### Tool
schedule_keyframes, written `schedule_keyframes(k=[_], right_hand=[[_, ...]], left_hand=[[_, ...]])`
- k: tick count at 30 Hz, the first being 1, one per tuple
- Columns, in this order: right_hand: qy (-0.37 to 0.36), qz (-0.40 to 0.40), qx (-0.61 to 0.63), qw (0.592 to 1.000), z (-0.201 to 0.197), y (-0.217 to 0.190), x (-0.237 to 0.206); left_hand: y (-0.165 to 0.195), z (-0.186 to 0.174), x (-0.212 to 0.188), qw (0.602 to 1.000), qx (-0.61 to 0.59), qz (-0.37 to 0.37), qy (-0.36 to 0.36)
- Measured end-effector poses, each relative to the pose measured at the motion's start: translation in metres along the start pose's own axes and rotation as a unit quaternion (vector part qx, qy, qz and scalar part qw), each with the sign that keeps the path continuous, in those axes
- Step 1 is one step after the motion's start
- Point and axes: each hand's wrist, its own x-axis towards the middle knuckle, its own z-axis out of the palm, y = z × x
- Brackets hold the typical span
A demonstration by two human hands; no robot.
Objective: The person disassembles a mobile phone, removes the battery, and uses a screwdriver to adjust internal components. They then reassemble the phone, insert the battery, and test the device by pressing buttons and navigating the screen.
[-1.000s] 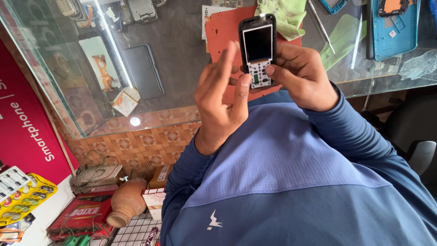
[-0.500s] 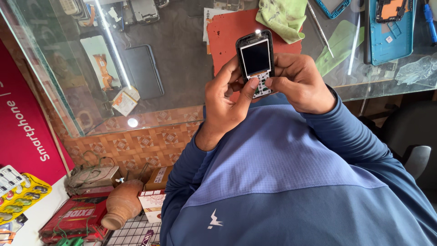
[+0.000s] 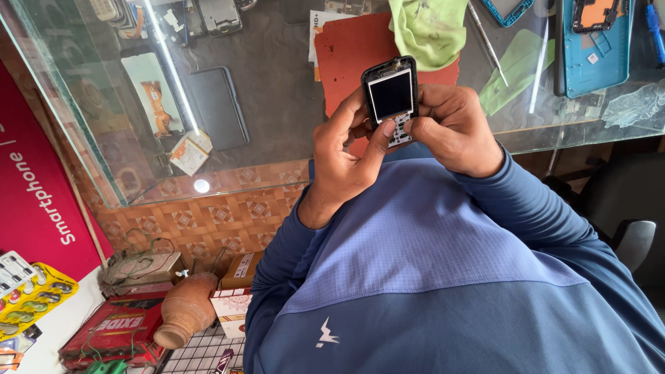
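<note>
phone (image 3: 391, 97) (small, black, blank screen, pale keypad) sits upright in both hands' grip, left hand (image 3: 344, 156), right hand (image 3: 454, 128).

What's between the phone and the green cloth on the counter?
Head view: only bare red mat shows between the keypad phone, held in both hands, and the green cloth; nothing else lies there.

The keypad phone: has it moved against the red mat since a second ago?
Yes. The keypad phone has tilted and dropped lower over the red mat, toward the person's chest.
</note>
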Motion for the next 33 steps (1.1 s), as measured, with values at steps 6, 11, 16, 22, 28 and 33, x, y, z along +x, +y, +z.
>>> schedule_keyframes(k=[6, 11, 16, 22, 28, 33], right_hand=[[0.004, 0.009, 0.001, 1.000, -0.002, 0.007, 0.000], [0.005, 0.007, 0.006, 1.000, -0.004, 0.011, 0.000], [0.008, 0.029, 0.055, 0.998, -0.002, 0.006, 0.005], [0.018, 0.032, 0.088, 0.995, -0.007, 0.013, 0.017], [0.044, 0.071, 0.159, 0.984, -0.016, 0.056, 0.034], [0.048, -0.001, 0.179, 0.983, -0.018, 0.085, 0.045]], left_hand=[[0.002, -0.001, 0.002, 1.000, -0.007, -0.009, -0.006], [0.000, -0.001, 0.001, 1.000, -0.008, -0.010, -0.009], [-0.017, -0.017, 0.002, 0.995, -0.085, 0.025, -0.043], [-0.054, -0.031, 0.014, 0.982, -0.183, -0.036, 0.006], [-0.069, -0.023, 0.018, 0.979, -0.191, -0.026, -0.071], [-0.071, -0.020, 0.024, 0.994, -0.068, -0.026, -0.088]])
